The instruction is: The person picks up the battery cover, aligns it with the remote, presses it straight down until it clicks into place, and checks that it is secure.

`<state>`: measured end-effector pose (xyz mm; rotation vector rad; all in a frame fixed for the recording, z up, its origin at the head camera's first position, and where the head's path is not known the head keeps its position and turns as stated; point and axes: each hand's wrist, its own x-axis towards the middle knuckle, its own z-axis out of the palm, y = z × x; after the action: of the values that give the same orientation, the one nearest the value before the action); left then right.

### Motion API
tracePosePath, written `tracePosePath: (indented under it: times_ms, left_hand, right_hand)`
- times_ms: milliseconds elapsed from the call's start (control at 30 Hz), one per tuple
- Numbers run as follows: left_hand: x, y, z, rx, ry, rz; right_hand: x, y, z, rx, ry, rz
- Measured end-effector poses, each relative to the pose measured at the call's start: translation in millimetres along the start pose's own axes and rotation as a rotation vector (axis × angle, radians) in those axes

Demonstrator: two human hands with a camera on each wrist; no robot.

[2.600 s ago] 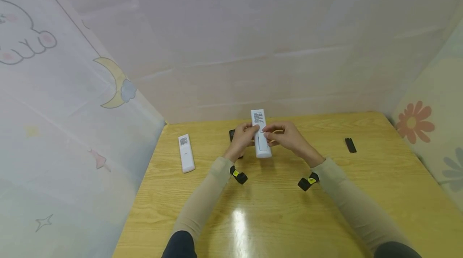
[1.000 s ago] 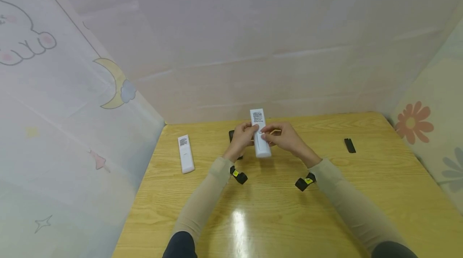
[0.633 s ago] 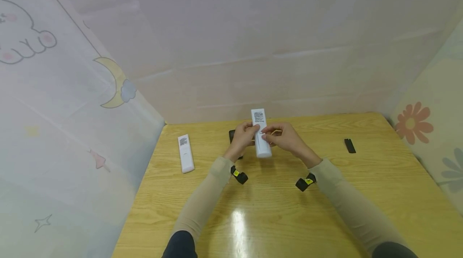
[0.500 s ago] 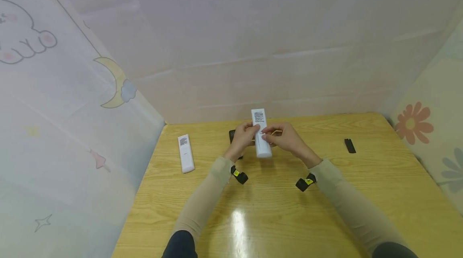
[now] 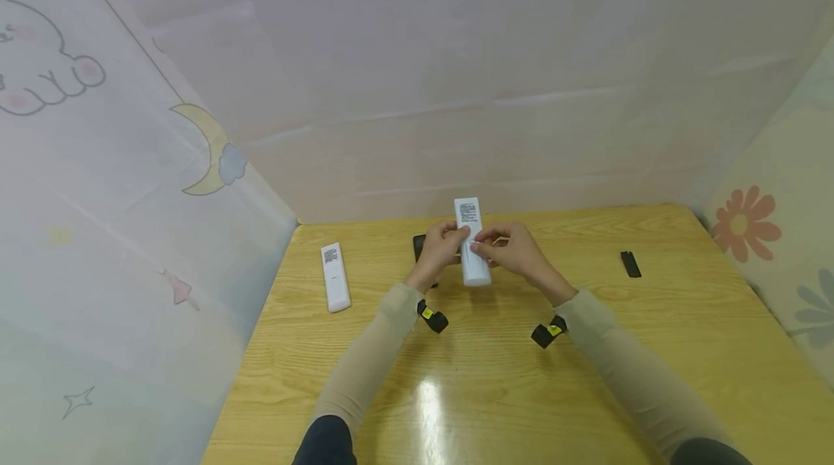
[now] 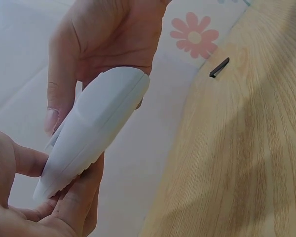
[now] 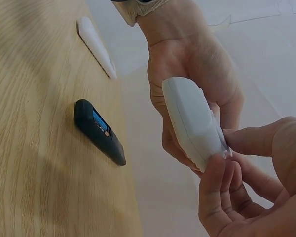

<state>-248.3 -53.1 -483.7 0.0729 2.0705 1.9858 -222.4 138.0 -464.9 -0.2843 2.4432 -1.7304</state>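
Two hands meet on one white remote [image 5: 472, 242] in your head view: your left hand [image 5: 440, 250] wraps its far side while your right hand [image 5: 512, 250] pinches the near side, keeping it lifted over the wooden table [image 5: 586, 371] with the label side up. A second white remote [image 5: 335, 276] lies well to the left, a black remote [image 5: 420, 246] sits half hidden behind your left hand, and a small black cover [image 5: 630, 264] rests apart on the right.

From the left wrist, your left fingers [image 6: 19, 160] curl under the white remote [image 6: 91, 129], a cradle that likely steadies it for the other hand; the small black cover [image 6: 219, 67] lies far off on the table.

From the right wrist, your right fingertips [image 7: 214, 173] pinch the end of the white remote [image 7: 192, 121], apparently working at its back seam. The black remote [image 7: 98, 131] lies flat below, and the second white remote [image 7: 96, 45] beyond it.
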Motion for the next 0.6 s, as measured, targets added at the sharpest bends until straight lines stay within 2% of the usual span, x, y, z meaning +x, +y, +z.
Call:
tracePosePath:
  times_ms: [300,600]
  left_hand:
    - [2.6,-1.9,-0.8,0.011,0.009,0.005]
    - [1.6,-0.2,-1.3,0.0,0.002,0.003]
  right_hand:
    - [-0.8,-0.2,0.1,0.025,0.019,0.046]
    - [0.6,3.8,-0.7,0.046,0.027,0.046]
